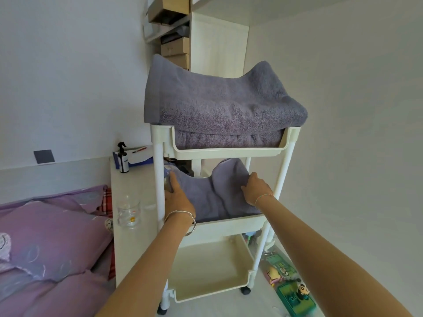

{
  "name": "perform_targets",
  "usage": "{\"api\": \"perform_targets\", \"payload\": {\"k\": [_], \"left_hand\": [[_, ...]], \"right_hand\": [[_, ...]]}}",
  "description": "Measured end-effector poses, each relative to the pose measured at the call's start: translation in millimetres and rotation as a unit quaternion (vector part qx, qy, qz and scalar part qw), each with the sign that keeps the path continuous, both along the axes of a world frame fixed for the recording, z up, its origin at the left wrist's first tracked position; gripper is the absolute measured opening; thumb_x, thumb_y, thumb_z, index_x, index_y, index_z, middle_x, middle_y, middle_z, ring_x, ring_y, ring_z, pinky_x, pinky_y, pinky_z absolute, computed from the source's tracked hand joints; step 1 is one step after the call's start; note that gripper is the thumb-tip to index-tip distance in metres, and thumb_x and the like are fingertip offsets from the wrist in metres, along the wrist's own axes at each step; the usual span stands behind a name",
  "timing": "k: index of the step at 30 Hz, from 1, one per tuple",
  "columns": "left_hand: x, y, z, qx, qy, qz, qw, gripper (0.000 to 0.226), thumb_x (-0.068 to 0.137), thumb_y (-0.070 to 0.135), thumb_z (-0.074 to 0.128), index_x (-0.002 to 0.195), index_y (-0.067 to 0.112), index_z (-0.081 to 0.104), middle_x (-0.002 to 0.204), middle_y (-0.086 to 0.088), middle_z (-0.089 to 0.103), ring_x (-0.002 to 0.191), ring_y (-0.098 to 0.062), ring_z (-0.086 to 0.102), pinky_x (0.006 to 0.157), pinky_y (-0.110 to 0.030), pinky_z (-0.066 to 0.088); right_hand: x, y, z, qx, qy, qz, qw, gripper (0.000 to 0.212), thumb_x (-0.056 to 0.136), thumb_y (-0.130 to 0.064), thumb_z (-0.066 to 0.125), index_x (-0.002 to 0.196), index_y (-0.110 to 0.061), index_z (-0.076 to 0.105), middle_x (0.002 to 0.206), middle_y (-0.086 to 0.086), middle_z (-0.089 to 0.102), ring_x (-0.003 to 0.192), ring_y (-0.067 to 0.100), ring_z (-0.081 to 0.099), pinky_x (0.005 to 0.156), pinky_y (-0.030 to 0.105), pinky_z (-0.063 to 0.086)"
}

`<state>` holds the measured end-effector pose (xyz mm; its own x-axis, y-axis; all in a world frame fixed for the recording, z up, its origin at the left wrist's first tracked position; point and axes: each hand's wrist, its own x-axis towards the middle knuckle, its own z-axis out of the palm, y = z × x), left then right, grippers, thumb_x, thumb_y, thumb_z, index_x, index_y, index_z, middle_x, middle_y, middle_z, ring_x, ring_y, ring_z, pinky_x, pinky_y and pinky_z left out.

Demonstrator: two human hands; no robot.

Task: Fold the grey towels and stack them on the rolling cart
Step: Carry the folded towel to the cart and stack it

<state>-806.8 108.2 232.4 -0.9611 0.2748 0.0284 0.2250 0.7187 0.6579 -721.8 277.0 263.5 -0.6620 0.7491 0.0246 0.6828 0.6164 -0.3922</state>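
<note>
I am settling a folded grey towel (206, 195) into the middle tray (229, 221) of the rolling cart (159, 179), since the top tray (229, 153) is already carrying a stack of towels (217, 106) that overhangs its rim. My left hand (177, 195) is pressing the towel's side with straight fingers, keeping it inside the post. My right hand (256, 188) is pinching a raised fold, probably to flatten it.

On the rolling cart (283, 170), towels (219, 104) piled in the top tray, second towel (206, 195) in the middle tray (left grip (176, 193) and right grip (256, 187) at its sides), bench (132, 248) left of the cart, glass jar (128, 212) on it.
</note>
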Motion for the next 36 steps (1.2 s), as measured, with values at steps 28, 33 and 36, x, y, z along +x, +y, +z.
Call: {"api": "perform_targets", "payload": {"k": [28,33,36], "left_hand": [[30,-27,-9,-0.19,0.169,-0.293,0.922,0.054,0.097,0.052,0.02,0.128,0.018,0.049,0.134,-0.01,0.051,0.121,-0.033,0.047,0.099,-0.041,0.037],[74,-25,-17,-0.121,0.27,-0.404,0.865,0.052,0.097,0.044,0.033,0.142,0.019,0.031,0.147,-0.003,0.036,0.134,-0.024,0.033,0.11,-0.039,0.025],[118,-15,-22,-0.07,0.285,-0.485,0.824,0.054,0.095,0.04,0.04,0.143,0.017,0.03,0.147,-0.004,0.037,0.133,-0.023,0.033,0.111,-0.038,0.026]], "right_hand": [[101,-65,-56,0.112,0.135,0.122,0.977,0.041,0.099,-0.036,0.036,0.129,-0.016,0.056,0.131,0.002,0.057,0.121,0.019,0.05,0.103,0.028,0.032],[177,-84,-68,0.124,0.148,0.006,0.981,0.039,0.1,-0.034,0.036,0.134,-0.022,0.049,0.142,-0.002,0.047,0.125,0.02,0.048,0.104,0.032,0.036],[232,-102,-75,0.131,0.136,-0.074,0.979,0.035,0.1,-0.03,0.038,0.132,-0.022,0.051,0.142,-0.003,0.046,0.127,0.019,0.047,0.104,0.031,0.035]]}}
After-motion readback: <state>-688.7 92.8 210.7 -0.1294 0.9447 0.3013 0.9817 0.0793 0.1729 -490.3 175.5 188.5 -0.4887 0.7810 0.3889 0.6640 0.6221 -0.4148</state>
